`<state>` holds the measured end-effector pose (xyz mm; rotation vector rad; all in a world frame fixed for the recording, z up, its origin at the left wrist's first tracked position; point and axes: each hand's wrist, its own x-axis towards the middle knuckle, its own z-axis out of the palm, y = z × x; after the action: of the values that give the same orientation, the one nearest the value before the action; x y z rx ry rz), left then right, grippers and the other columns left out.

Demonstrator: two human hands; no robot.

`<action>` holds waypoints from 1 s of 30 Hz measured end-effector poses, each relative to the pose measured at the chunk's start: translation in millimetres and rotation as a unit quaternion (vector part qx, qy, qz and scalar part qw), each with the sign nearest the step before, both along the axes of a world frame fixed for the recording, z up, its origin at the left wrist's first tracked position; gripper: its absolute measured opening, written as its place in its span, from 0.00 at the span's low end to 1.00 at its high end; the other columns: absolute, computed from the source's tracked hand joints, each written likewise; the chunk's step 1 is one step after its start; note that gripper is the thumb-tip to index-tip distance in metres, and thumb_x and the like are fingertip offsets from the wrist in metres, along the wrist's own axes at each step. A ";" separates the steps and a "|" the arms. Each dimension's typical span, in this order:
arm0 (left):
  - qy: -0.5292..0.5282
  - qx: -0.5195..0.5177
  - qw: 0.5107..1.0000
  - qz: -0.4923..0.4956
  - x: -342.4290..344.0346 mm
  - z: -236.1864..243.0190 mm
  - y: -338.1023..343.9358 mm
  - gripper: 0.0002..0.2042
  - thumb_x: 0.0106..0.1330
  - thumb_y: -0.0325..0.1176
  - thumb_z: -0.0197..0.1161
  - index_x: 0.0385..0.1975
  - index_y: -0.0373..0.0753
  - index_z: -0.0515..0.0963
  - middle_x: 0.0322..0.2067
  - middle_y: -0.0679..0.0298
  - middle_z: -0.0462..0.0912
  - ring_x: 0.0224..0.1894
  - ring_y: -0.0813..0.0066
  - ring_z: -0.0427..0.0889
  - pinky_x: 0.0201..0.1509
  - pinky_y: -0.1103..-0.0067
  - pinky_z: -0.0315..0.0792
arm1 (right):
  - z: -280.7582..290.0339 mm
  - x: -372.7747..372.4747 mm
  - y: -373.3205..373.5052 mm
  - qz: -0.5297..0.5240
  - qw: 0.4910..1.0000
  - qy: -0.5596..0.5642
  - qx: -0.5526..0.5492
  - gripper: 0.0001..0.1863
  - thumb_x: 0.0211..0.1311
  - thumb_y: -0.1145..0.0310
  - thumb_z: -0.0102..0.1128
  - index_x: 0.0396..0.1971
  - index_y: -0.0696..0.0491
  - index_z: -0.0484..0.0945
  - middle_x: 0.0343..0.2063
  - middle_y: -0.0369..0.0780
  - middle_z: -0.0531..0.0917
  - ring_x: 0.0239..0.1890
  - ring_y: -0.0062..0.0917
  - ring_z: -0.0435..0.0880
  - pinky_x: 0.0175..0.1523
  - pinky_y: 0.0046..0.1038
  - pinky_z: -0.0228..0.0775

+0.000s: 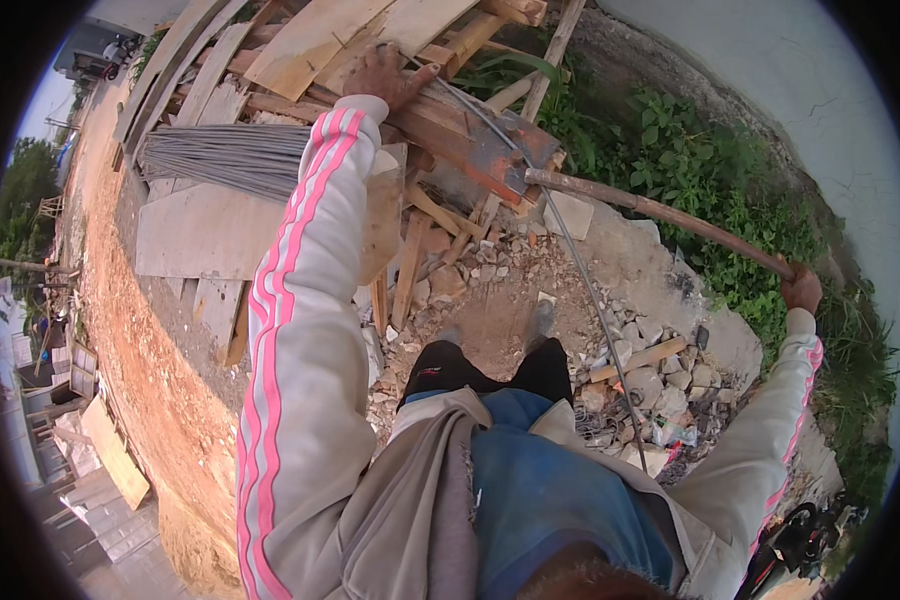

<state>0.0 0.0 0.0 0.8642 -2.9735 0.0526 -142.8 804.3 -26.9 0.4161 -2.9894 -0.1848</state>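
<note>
One left hand point(385, 80): is spreading open on the timber beam point(435, 125), any hold unclear.
Right hand point(802, 288): is curling round the rusty pipe point(660, 208).
Metal rod point(576, 248): is crossing the beam by the pipe's far end.

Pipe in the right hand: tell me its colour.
The pipe is rusty brown, seen best in the head view.
</note>
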 end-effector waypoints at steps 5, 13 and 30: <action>0.045 0.003 0.998 -0.039 7.2 -8.2 -10.1 0.56 0.54 0.85 0.46 0.71 0.41 0.63 0.72 0.42 0.58 0.71 0.41 0.64 0.70 0.56 0.65 | -11.1 187.0 14.9 -0.088 0.995 0.047 0.012 0.27 0.66 0.41 0.59 0.25 0.51 0.84 0.23 0.52 0.83 0.30 0.54 0.84 0.36 0.50 0.75; -0.038 0.064 0.997 -0.035 17.4 23.7 6.4 0.58 0.52 0.85 0.46 0.75 0.44 0.58 0.74 0.45 0.56 0.76 0.43 0.57 0.75 0.49 0.54 | -5.8 404.2 -22.3 -0.225 0.969 0.102 0.030 0.14 0.60 0.53 0.66 0.33 0.48 0.86 0.25 0.51 0.84 0.30 0.51 0.85 0.36 0.50 0.76; 0.026 0.108 0.993 -0.038 5.8 -7.1 5.0 0.61 0.49 0.85 0.50 0.77 0.44 0.53 0.76 0.43 0.48 0.79 0.43 0.46 0.79 0.53 0.45 | 58.6 588.2 -170.5 -0.367 0.920 0.070 0.117 0.13 0.65 0.53 0.60 0.35 0.46 0.86 0.28 0.48 0.87 0.31 0.49 0.87 0.37 0.50 0.78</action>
<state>5.8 5.0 -7.1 0.7552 -2.9987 -0.2945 445.4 633.8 31.6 -0.6948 -2.8253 -0.6038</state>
